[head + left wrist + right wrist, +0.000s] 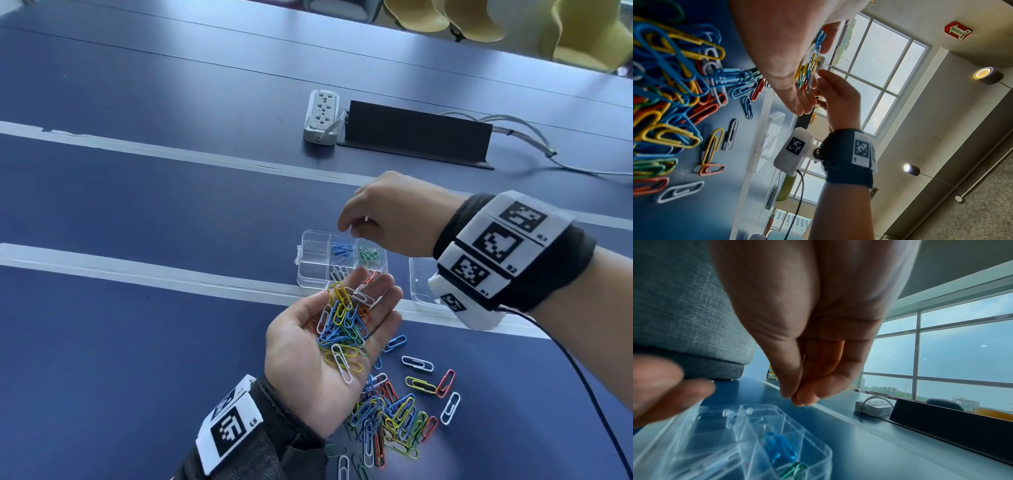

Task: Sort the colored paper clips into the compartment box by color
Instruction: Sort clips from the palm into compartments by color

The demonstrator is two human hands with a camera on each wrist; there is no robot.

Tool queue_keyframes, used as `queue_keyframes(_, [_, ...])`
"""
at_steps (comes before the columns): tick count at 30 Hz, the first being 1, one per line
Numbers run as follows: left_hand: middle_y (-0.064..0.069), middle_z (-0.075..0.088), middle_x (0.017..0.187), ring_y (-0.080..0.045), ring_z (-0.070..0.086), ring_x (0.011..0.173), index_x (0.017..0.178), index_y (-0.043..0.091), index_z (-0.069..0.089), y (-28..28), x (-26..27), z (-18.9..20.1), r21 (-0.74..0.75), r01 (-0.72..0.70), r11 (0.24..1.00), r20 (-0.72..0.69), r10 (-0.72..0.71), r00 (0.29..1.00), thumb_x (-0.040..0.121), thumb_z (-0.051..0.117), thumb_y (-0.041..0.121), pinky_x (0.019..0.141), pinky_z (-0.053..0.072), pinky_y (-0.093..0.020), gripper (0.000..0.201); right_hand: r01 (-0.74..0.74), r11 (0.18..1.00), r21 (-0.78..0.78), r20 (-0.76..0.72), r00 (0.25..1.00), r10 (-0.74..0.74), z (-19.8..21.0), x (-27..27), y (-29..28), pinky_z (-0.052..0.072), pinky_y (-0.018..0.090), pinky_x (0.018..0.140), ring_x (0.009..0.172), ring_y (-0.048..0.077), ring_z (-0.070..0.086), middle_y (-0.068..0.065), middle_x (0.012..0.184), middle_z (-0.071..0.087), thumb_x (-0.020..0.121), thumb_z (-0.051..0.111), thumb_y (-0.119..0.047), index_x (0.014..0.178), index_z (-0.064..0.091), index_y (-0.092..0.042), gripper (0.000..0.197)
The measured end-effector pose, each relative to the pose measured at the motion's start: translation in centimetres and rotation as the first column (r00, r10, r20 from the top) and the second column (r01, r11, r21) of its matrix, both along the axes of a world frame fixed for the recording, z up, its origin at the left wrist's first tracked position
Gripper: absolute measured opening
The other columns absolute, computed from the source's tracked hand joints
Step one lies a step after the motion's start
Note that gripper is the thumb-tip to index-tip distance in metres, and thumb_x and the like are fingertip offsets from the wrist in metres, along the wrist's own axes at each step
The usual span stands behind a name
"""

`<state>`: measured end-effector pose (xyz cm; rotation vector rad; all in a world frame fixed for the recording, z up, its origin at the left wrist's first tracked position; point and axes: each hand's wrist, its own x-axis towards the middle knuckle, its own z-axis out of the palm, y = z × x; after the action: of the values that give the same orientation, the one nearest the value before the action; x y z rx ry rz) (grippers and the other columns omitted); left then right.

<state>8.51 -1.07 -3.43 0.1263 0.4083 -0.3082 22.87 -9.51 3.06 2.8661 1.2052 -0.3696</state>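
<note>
My left hand point(308, 329) lies palm up and open, carrying a heap of mixed paper clips point(342, 325), just in front of the clear compartment box point(313, 255). The box holds blue clips point(342, 249), green clips point(369, 255), white clips point(339, 272) and red clips point(371, 277); its two left compartments are empty. My right hand point(346, 228) hovers over the box's back row, its fingertips point(795, 397) pinched together on what looks like a thin red clip. More loose clips point(394, 418) lie in a pile on the blue table below my left wrist.
The clear lid point(421, 284) lies right of the box, partly hidden by my right wrist. A white power strip point(321, 116), a black cable flap point(418, 133) and grey cables point(534, 137) sit farther back. White tape strips point(137, 270) cross the table.
</note>
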Motion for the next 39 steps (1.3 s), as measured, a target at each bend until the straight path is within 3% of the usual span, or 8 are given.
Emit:
queue_keyframes(11, [-0.024,0.064,0.116,-0.042,0.06,0.108,0.105,-0.006,0.066,-0.1,-0.2,0.1,-0.017,0.046,0.999,0.04,-0.045,0.998,0.085,0.038,0.02,0.101,0.038,-0.056,0.043,-0.2,0.948,0.247,-0.059,0.973,0.221,1.8,-5.1,-3.4,0.039,0.02,0.063,0.063,0.005,0.047,-0.007,0.078,0.065,0.081,0.055,-0.025,0.09,0.073,-0.027,0.02])
queue_keyframes(14, [-0.019,0.065,0.096,-0.036,0.063,0.091,0.086,0.002,0.066,-0.1,-0.3,0.2,-0.017,0.057,0.998,0.056,-0.056,0.997,0.084,0.041,0.022,0.09,0.044,-0.06,0.032,-0.239,0.959,0.152,-0.168,0.95,0.263,1.9,-6.6,-3.8,0.049,0.031,0.066,0.073,0.01,0.055,-0.009,0.085,0.061,0.081,0.057,-0.029,0.093,0.07,-0.033,0.019])
queue_keyframes(17, [-0.015,0.06,0.085,-0.028,0.057,0.072,0.073,0.003,0.068,-0.1,-0.4,0.0,0.028,0.088,0.996,0.069,-0.09,0.994,0.083,0.04,0.026,0.084,0.049,-0.049,0.037,-0.245,0.969,0.022,-0.108,0.963,0.246,1.7,-7.2,-4.0,0.05,0.037,0.069,0.088,0.016,0.057,-0.011,0.098,0.059,0.084,0.057,-0.035,0.102,0.065,-0.038,0.021])
queue_keyframes(21, [-0.011,0.055,0.083,-0.022,0.05,0.076,0.085,0.004,0.063,0.0,-0.2,-0.5,-0.013,0.065,0.998,0.053,-0.065,0.997,0.085,0.041,0.025,0.1,0.037,-0.05,0.031,-0.256,0.962,0.099,-0.047,0.964,0.261,1.0,-7.3,-4.0,0.051,0.037,0.059,0.08,0.02,0.06,-0.01,0.091,0.061,0.082,0.05,-0.036,0.093,0.068,-0.035,0.021])
queue_keyframes(26, [-0.01,0.055,0.076,-0.021,0.046,0.072,0.081,0.006,0.057,-0.1,-0.2,-0.3,-0.039,0.054,0.998,0.041,-0.052,0.998,0.082,0.041,0.023,0.095,0.037,-0.041,0.023,-0.286,0.954,0.093,-0.034,0.957,0.29,0.9,-7.4,-4.5,0.052,0.039,0.055,0.081,0.023,0.062,-0.008,0.094,0.061,0.081,0.048,-0.037,0.096,0.067,-0.032,0.025])
queue_keyframes(31, [-0.009,0.055,0.079,-0.02,0.046,0.077,0.079,0.002,0.065,0.0,-0.1,-0.4,-0.012,0.048,0.999,0.03,-0.048,0.998,0.084,0.04,0.023,0.105,0.03,-0.041,0.032,-0.332,0.938,0.098,0.0,0.943,0.334,0.5,-7.2,-4.5,0.05,0.035,0.053,0.081,0.022,0.062,-0.008,0.092,0.062,0.08,0.05,-0.037,0.097,0.067,-0.033,0.024])
queue_keyframes(35, [-0.006,0.055,0.073,-0.017,0.048,0.067,0.07,0.005,0.062,0.0,0.0,-0.4,0.011,0.027,1.0,0.071,-0.028,0.997,0.084,0.04,0.022,0.081,0.048,-0.033,0.031,-0.371,0.917,0.143,0.043,0.928,0.369,0.1,-7.3,-4.8,0.05,0.035,0.048,0.078,0.021,0.061,-0.006,0.088,0.062,0.082,0.055,-0.033,0.089,0.066,-0.029,0.014])
queue_keyframes(39, [-0.008,0.064,0.071,-0.02,0.06,0.066,0.065,0.005,0.068,-0.1,0.0,-0.4,0.059,0.043,0.997,0.094,-0.049,0.994,0.085,0.038,0.024,0.079,0.054,-0.043,0.041,-0.355,0.908,0.224,0.012,0.932,0.362,0.2,-7.1,-4.9,0.05,0.039,0.051,0.077,0.019,0.059,-0.008,0.088,0.062,0.085,0.055,-0.031,0.086,0.064,-0.027,0.011])
